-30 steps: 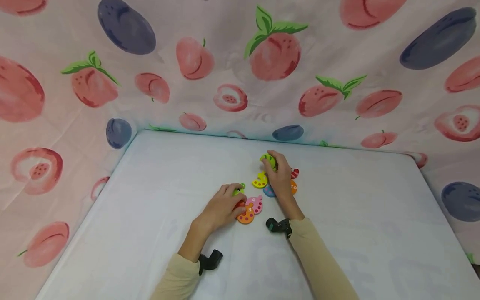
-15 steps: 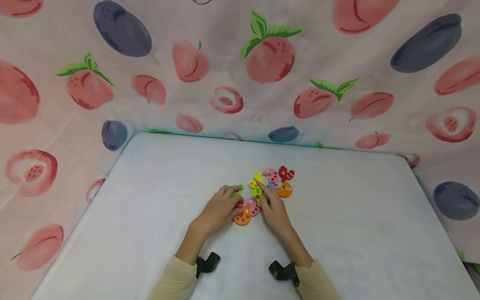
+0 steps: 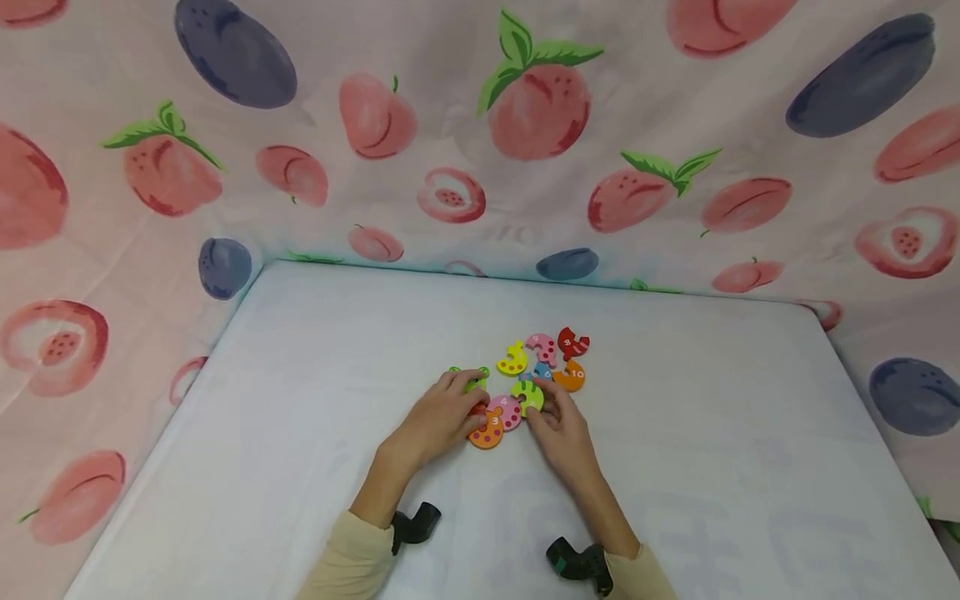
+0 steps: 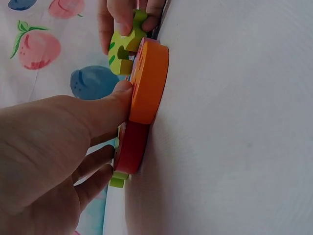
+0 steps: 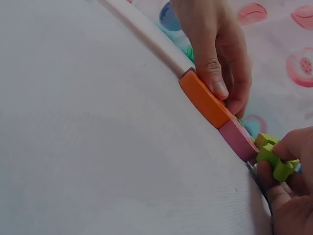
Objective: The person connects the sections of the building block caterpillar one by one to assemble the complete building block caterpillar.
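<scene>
On the white cloth-covered table [image 3: 315,467], the left hand [image 3: 438,417] lay palm down over the near-left end of a joined row of flat, rounded wooden puzzle pieces. Its fingers were stretched forward and only slightly bent, pressing down rather than pinching; in the left wrist view the thumb tip pushed against the edge of the orange dotted wooden piece [image 4: 149,81]. Under the fingers lay a red wooden piece [image 4: 131,149], mostly covered in the head view, and a small bright green wooden piece [image 3: 474,382] poked out past the fingertips.

Just right of the orange dotted wooden piece sat the pink numbered wooden piece [image 3: 507,412], touching it edge to edge. Next in the row came the lime-green striped wooden piece [image 3: 528,394], which the right hand [image 3: 561,429] pinched between thumb and fingertips, holding it against the pink numbered wooden piece. The right wrist view showed the fingers curled round this piece with its notched edge standing slightly above the table surface.

Behind the row, a loose cluster lay apart from both hands: a yellow dotted wooden piece [image 3: 514,360], a pale pink dotted wooden piece [image 3: 542,347], a small blue wooden piece [image 3: 538,372] partly hidden among its neighbours, a red numbered wooden piece [image 3: 572,342], and an orange wooden piece marked 10 [image 3: 570,377], near the right hand's fingertips.

A fruit-printed fabric backdrop [image 3: 675,125] rose behind and beside the table.
</scene>
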`<act>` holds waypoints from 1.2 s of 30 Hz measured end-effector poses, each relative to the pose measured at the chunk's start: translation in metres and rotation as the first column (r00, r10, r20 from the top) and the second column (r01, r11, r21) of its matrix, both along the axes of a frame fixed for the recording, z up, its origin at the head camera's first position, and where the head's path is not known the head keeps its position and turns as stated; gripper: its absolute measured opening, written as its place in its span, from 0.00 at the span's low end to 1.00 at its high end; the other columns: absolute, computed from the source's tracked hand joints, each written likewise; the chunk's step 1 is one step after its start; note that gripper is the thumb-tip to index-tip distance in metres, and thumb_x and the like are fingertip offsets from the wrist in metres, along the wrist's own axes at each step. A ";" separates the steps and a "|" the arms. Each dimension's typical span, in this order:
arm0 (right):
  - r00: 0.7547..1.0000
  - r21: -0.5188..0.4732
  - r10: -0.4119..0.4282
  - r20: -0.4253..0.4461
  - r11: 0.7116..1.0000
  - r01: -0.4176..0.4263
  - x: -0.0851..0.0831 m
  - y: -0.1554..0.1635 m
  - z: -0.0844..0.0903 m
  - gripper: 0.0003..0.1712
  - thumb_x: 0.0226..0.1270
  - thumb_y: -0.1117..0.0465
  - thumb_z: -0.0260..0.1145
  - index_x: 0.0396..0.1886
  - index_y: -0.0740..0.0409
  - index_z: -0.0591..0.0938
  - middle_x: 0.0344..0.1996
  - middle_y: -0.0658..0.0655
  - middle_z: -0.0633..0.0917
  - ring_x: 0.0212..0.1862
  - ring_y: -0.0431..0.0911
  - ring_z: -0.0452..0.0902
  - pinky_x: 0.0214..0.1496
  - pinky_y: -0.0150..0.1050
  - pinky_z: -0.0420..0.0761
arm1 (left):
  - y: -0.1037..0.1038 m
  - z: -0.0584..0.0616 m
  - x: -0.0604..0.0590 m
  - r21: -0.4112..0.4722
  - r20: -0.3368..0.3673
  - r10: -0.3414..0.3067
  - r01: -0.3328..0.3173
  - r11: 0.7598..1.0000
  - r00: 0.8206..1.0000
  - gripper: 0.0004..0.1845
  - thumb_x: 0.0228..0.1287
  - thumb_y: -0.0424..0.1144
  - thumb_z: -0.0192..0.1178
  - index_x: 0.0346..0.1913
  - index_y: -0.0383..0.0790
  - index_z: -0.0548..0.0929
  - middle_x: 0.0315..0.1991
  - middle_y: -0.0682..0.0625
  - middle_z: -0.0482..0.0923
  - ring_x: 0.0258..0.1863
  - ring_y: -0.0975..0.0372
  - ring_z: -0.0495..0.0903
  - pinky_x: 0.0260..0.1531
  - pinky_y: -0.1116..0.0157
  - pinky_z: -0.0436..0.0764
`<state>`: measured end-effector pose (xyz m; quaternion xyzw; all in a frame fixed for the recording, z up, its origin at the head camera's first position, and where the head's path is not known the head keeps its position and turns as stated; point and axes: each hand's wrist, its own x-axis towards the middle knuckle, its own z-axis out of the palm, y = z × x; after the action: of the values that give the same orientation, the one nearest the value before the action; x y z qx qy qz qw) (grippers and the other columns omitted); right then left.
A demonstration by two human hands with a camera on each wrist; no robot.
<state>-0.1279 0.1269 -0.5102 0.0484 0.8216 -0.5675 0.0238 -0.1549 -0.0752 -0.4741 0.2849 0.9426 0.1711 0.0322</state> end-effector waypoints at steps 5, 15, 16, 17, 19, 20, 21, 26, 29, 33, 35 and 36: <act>0.998 0.044 0.026 -0.055 0.999 -0.024 0.001 0.002 -0.002 0.25 0.65 0.58 0.59 0.62 0.40 0.70 0.59 0.45 0.72 0.54 0.40 0.73 0.55 0.32 0.77 | -0.001 -0.001 0.000 0.011 0.015 0.005 -0.005 1.000 1.000 0.14 0.60 0.49 0.59 0.48 0.50 0.79 0.64 0.51 0.65 0.62 0.58 0.64 0.62 0.60 0.69; 0.973 0.143 0.108 -0.203 0.987 -0.079 0.006 0.003 -0.006 0.26 0.66 0.56 0.59 0.63 0.38 0.69 0.52 0.47 0.76 0.56 0.40 0.72 0.55 0.34 0.77 | -0.002 -0.003 0.000 0.016 0.015 -0.005 0.005 1.000 1.000 0.14 0.60 0.50 0.59 0.48 0.51 0.79 0.64 0.51 0.65 0.62 0.58 0.64 0.61 0.60 0.70; 0.972 0.144 0.109 -0.210 0.986 -0.079 0.007 0.003 -0.006 0.26 0.66 0.56 0.59 0.63 0.38 0.69 0.52 0.47 0.77 0.56 0.40 0.72 0.55 0.35 0.77 | -0.002 -0.003 0.000 0.017 0.017 -0.006 0.006 1.000 1.000 0.15 0.60 0.50 0.59 0.48 0.51 0.79 0.64 0.51 0.65 0.62 0.58 0.64 0.61 0.60 0.70; 0.971 0.146 0.109 -0.214 0.986 -0.078 0.007 0.003 -0.006 0.26 0.66 0.57 0.59 0.63 0.38 0.69 0.52 0.47 0.77 0.56 0.40 0.72 0.55 0.35 0.77 | -0.002 -0.003 0.000 0.018 0.018 -0.007 0.007 1.000 1.000 0.14 0.60 0.50 0.59 0.47 0.51 0.79 0.64 0.51 0.65 0.62 0.58 0.64 0.61 0.60 0.70; 0.970 0.141 0.105 -0.220 0.987 -0.075 0.007 0.002 -0.007 0.26 0.66 0.57 0.59 0.63 0.39 0.70 0.52 0.47 0.77 0.56 0.40 0.72 0.55 0.34 0.77 | -0.003 -0.003 0.000 0.016 0.018 -0.009 0.009 1.000 1.000 0.15 0.60 0.50 0.59 0.48 0.51 0.79 0.64 0.51 0.65 0.62 0.58 0.64 0.61 0.60 0.70; 0.968 0.142 0.105 -0.226 0.987 -0.074 0.007 0.002 -0.007 0.26 0.66 0.57 0.59 0.63 0.39 0.69 0.53 0.47 0.77 0.56 0.40 0.72 0.55 0.33 0.77 | -0.003 -0.003 0.000 0.015 0.019 -0.011 0.010 1.000 1.000 0.15 0.60 0.50 0.59 0.48 0.51 0.79 0.64 0.51 0.65 0.62 0.58 0.64 0.62 0.60 0.70; 0.967 0.140 0.105 -0.232 0.987 -0.074 0.007 0.002 -0.007 0.26 0.66 0.58 0.59 0.63 0.39 0.70 0.53 0.47 0.77 0.56 0.40 0.72 0.55 0.33 0.77 | -0.003 -0.002 0.000 0.014 0.019 -0.011 0.011 1.000 1.000 0.15 0.60 0.50 0.59 0.48 0.51 0.79 0.64 0.51 0.65 0.62 0.58 0.63 0.62 0.60 0.70; 0.964 0.129 0.090 -0.248 0.990 -0.059 0.006 0.000 -0.006 0.26 0.65 0.60 0.60 0.63 0.39 0.70 0.52 0.47 0.78 0.54 0.39 0.74 0.53 0.26 0.76 | -0.003 -0.001 -0.002 0.011 0.023 -0.016 0.015 1.000 1.000 0.15 0.60 0.50 0.58 0.48 0.51 0.79 0.65 0.51 0.65 0.62 0.58 0.63 0.62 0.60 0.69; 0.966 0.135 0.080 -0.244 0.990 -0.048 0.006 0.000 -0.005 0.27 0.65 0.60 0.60 0.63 0.39 0.70 0.52 0.46 0.78 0.54 0.39 0.74 0.52 0.25 0.76 | -0.003 0.000 -0.003 0.014 0.027 -0.025 0.025 1.000 0.999 0.15 0.60 0.51 0.58 0.48 0.51 0.79 0.64 0.51 0.65 0.63 0.58 0.63 0.62 0.60 0.69; 0.968 0.144 0.078 -0.238 0.989 -0.044 0.005 0.001 -0.005 0.26 0.65 0.60 0.59 0.63 0.40 0.70 0.52 0.46 0.78 0.54 0.39 0.74 0.53 0.26 0.76 | -0.003 0.001 -0.002 0.015 0.034 -0.030 0.029 0.999 0.999 0.15 0.60 0.51 0.58 0.48 0.51 0.79 0.64 0.51 0.65 0.63 0.58 0.64 0.62 0.60 0.70; 0.969 0.145 0.078 -0.234 0.988 -0.045 0.005 0.001 -0.004 0.26 0.65 0.61 0.59 0.62 0.39 0.71 0.52 0.46 0.78 0.54 0.38 0.74 0.53 0.26 0.76 | -0.003 0.001 -0.002 0.011 0.039 -0.030 0.029 1.000 0.999 0.15 0.60 0.51 0.58 0.48 0.51 0.79 0.65 0.51 0.65 0.63 0.58 0.63 0.62 0.60 0.70; 0.970 0.142 0.077 -0.230 0.989 -0.044 0.005 0.000 -0.004 0.26 0.65 0.61 0.60 0.62 0.38 0.71 0.52 0.46 0.78 0.55 0.38 0.74 0.53 0.26 0.76 | -0.003 0.001 -0.002 0.010 0.039 -0.029 0.029 1.000 0.999 0.15 0.60 0.51 0.58 0.48 0.51 0.79 0.65 0.51 0.65 0.63 0.58 0.63 0.62 0.60 0.70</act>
<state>-0.1227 0.1272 -0.5142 -0.0427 0.8563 -0.5112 -0.0596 -0.1574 -0.0783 -0.4730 0.2952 0.9368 0.1805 0.0519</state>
